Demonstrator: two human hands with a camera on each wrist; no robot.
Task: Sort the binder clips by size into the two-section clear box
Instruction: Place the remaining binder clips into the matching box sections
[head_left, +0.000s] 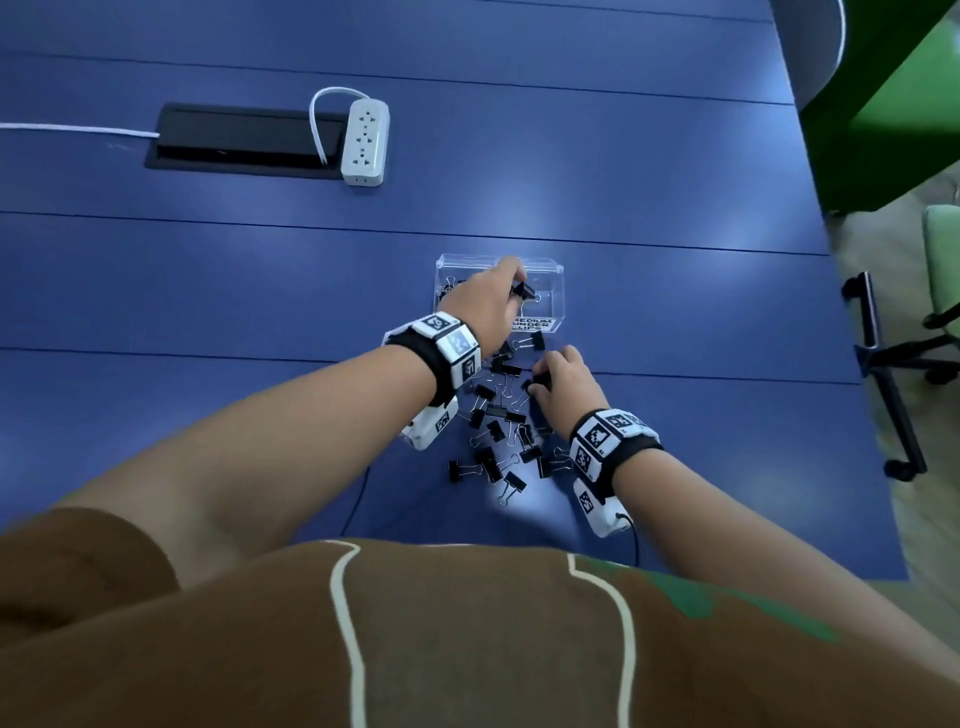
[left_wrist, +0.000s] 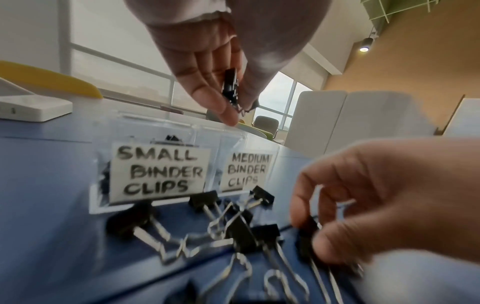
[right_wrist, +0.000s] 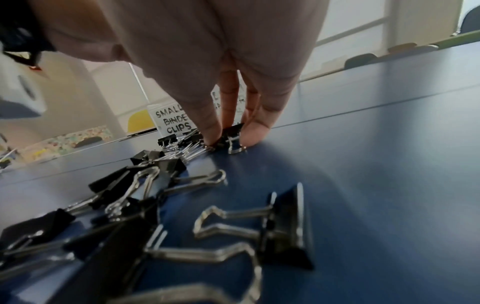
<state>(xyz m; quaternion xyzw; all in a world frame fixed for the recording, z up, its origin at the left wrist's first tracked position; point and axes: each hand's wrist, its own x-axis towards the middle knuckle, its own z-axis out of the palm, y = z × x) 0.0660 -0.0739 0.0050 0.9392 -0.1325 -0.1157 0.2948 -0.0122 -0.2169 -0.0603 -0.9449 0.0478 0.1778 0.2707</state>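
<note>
The clear two-section box (head_left: 551, 271) stands on the blue table, with the labels "SMALL BINDER CLIPS" (left_wrist: 159, 171) and "MEDIUM BINDER CLIPS" (left_wrist: 246, 170) on its front. My left hand (head_left: 517, 288) hovers over the right, medium side and pinches a black binder clip (left_wrist: 230, 86) between thumb and fingers. A pile of loose black clips (head_left: 498, 426) lies in front of the box. At the pile's right edge my right hand (head_left: 540, 382) pinches another clip (right_wrist: 231, 133) that still rests on the table. A few clips lie in the small section.
A white power strip (head_left: 365, 143) and a black cable hatch (head_left: 244, 140) lie at the far left. The table's right edge runs close by, with a chair base (head_left: 883, 364) beyond it. Bare blue tabletop (head_left: 701, 364) lies to the right of the box.
</note>
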